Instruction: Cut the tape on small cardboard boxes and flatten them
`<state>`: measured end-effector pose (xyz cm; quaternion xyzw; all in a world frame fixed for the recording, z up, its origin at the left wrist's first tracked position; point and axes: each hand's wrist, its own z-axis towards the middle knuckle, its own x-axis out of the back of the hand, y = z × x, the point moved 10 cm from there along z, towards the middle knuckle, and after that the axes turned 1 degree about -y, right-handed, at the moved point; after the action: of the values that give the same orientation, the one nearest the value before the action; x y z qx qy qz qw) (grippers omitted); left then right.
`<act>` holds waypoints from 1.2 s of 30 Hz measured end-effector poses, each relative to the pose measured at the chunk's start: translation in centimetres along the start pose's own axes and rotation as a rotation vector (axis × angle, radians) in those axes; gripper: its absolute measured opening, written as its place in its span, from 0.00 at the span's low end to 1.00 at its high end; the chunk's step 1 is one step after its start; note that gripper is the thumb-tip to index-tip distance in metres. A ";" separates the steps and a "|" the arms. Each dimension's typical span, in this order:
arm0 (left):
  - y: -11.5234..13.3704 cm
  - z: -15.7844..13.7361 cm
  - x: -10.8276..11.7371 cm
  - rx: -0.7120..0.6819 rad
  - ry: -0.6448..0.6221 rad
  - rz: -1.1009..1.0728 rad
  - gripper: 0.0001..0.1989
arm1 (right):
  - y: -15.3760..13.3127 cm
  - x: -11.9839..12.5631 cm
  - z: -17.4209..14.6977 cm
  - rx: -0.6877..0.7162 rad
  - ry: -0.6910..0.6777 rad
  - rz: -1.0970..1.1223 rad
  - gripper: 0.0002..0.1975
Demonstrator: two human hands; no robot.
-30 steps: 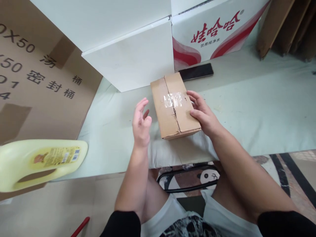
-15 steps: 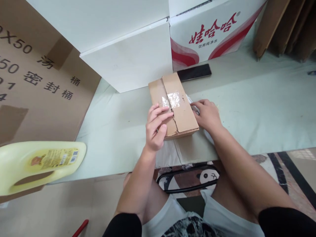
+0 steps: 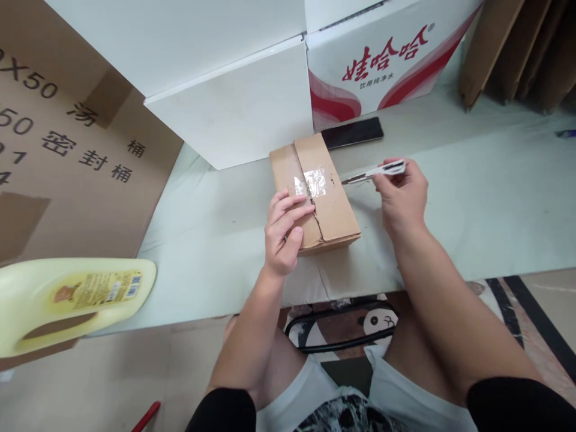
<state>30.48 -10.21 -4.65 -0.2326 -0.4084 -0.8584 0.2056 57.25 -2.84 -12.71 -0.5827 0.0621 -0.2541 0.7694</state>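
A small cardboard box (image 3: 335,207) with clear tape across its top seam sits on the cloth-covered table. My left hand (image 3: 283,231) lies over its near left part, open, fingers spread on the top and pressing lightly beside the seam. To the right of the box, my right hand (image 3: 405,195) is closed around a white-bodied utility knife (image 3: 389,170). The knife's dark tip points left and reaches the box's right edge; whether it touches the cardboard I cannot tell.
Behind the box lie a black phone (image 3: 353,132) and white cartons (image 3: 234,105), one printed in red (image 3: 382,72). A large brown carton (image 3: 90,162) and a pale yellow jug (image 3: 90,300) stand at left. Folded cardboard (image 3: 490,54) leans at back right.
My right hand has moved up and right, away from the box's side, bringing the utility knife into plain view above the table. My left hand and the box have stayed put.
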 end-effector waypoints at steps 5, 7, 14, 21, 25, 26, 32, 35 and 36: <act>2.2 0.0 -0.7 -0.021 -0.016 0.068 0.23 | -5.0 3.3 -0.3 0.126 0.204 0.210 0.14; 3.4 -0.3 -1.2 -0.012 -0.005 0.100 0.21 | -9.2 4.0 -1.4 0.203 0.193 0.323 0.11; 5.6 -1.2 -2.7 -0.011 -0.004 0.152 0.27 | -17.7 2.0 -5.9 0.426 -0.066 0.250 0.05; 5.1 -1.5 -2.9 -0.021 0.019 0.170 0.27 | -16.6 0.0 -6.2 0.473 -0.156 0.184 0.06; 5.2 -1.8 -2.8 -0.057 0.109 0.198 0.32 | -17.4 -0.2 -6.3 0.543 -0.161 0.118 0.10; 5.3 -1.8 -2.9 -0.067 0.120 0.202 0.32 | -17.5 -0.2 -6.3 0.552 -0.160 0.107 0.10; 5.4 -1.7 -3.0 -0.085 0.120 0.255 0.29 | -17.5 -0.4 -6.2 0.549 -0.174 0.053 0.08; 5.5 -1.7 -2.8 -0.099 0.131 0.247 0.28 | -17.6 -0.3 -6.2 0.552 -0.166 0.058 0.08; 5.5 -1.7 -2.8 -0.103 0.133 0.247 0.28 | -17.6 -0.3 -6.2 0.553 -0.165 0.060 0.08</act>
<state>35.34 -14.31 -3.91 -0.2340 -0.3178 -0.8598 0.3239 48.93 -11.46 1.63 -0.3674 -0.0551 -0.1901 0.9088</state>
